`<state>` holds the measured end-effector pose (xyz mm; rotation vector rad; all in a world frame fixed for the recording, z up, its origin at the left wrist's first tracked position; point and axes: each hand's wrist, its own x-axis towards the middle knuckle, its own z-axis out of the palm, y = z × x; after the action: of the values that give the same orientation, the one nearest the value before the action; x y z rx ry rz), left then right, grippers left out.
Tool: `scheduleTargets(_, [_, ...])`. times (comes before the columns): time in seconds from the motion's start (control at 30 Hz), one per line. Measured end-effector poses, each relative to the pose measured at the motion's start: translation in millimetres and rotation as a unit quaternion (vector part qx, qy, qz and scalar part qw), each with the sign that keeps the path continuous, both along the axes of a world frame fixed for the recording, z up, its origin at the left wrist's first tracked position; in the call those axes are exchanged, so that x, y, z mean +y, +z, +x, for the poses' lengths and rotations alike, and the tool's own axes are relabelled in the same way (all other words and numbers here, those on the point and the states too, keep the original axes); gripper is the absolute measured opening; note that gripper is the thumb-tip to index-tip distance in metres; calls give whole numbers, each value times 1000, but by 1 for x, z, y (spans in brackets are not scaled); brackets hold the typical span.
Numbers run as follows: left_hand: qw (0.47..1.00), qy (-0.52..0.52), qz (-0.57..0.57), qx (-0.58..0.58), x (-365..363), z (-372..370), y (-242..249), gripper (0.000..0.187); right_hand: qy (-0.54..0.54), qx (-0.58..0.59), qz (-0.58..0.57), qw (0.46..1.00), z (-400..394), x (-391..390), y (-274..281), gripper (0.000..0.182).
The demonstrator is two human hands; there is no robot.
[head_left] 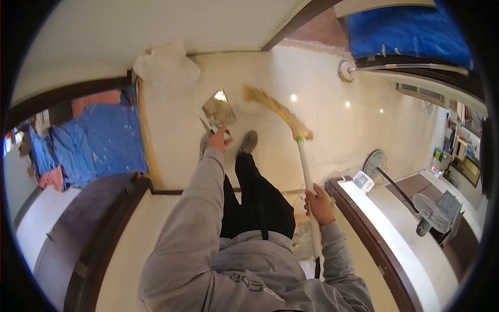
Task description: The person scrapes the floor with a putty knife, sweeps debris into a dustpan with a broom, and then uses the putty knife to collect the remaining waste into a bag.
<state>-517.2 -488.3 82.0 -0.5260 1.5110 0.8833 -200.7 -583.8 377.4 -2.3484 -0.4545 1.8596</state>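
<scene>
My right hand (319,205) is wrapped round the pale handle of a broom (310,177). Its straw bristles (270,101) fan out over the floor ahead, bound by a green band at the neck. Low in front of my feet, my left hand (218,139) is closed on the handle end of a shiny metal dustpan (219,108). The pan lies close over the floor, left of the bristle tips, with a gap between them. My grey shoe (249,142) stands just right of the left hand; the other shoe is partly hidden behind that hand.
A translucent plastic bag (166,67) rests by the wall, ahead left. Blue sheeting (109,138) covers the floor through the left doorway, and another blue sheet (408,32) lies far right. A round brush on a pole (346,70) and a standing fan (429,212) are on the right.
</scene>
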Motion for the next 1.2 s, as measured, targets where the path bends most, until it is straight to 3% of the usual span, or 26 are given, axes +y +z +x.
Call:
scheduleTargets(0.1, [993, 100, 42, -40, -14, 7, -29, 18, 71, -19, 43, 996, -20, 23, -22, 39])
scheduleTargets(0.17, [996, 84, 5, -21, -6, 1, -34, 9, 117, -53, 95, 987, -32, 32, -54, 48])
scheduleTargets(0.23, [999, 27, 14, -25, -21, -24, -21, 8, 198, -94, 190, 957, -31, 27, -123, 54])
scheduleTargets(0.3, [992, -59, 109, 9, -52, -66, -34, 7, 289, -123, 239, 919, -43, 40, -181, 58])
scheduleTargets(0.37, [967, -147, 206, 42, -74, -99, -38, 7, 217, -29, 65, 974, -87, 101, -161, 59])
scheduleTargets(0.4, [990, -77, 121, 2, -68, -110, -14, 6, 216, -24, 68, 974, -89, 107, -191, 59])
scheduleTargets(0.43, [999, -8, 35, -38, -60, -120, 14, 5, 300, -93, 93, 945, -89, 102, -232, 59])
scheduleTargets(0.47, [999, -12, 35, -35, -65, -132, 24, 5, 379, -161, 114, 904, -91, 98, -256, 59])
scheduleTargets(0.67, [999, 33, 5, -37, -92, -193, 61, 4, 433, -125, -4, 893, -91, 56, -251, 60])
scheduleTargets(0.73, [999, 28, -8, -26, -99, -205, 54, 5, 392, -113, 28, 912, -79, 32, -228, 58])
scheduleTargets(0.8, [999, 26, -20, -16, -96, -214, 52, 6, 395, -160, 226, 876, -51, -17, -230, 56])
scheduleTargets(0.87, [1000, 20, -1, 12, -89, -210, 55, 8, 266, -82, 56, 959, -54, -12, -164, 54])
scheduleTargets(1.0, [1000, 25, 18, 3, -76, -208, 41, 9, 244, -136, 152, 948, -53, -69, -154, 53])
scheduleTargets(1.1, [999, 20, -26, 25, -59, -199, 18, 10, 249, -192, 205, 927, -94, -56, -179, 53])
scheduleTargets(1.2, [999, 28, -30, 10, -51, -194, -1, 10, 260, -226, 189, 920, -130, -29, -230, 52])
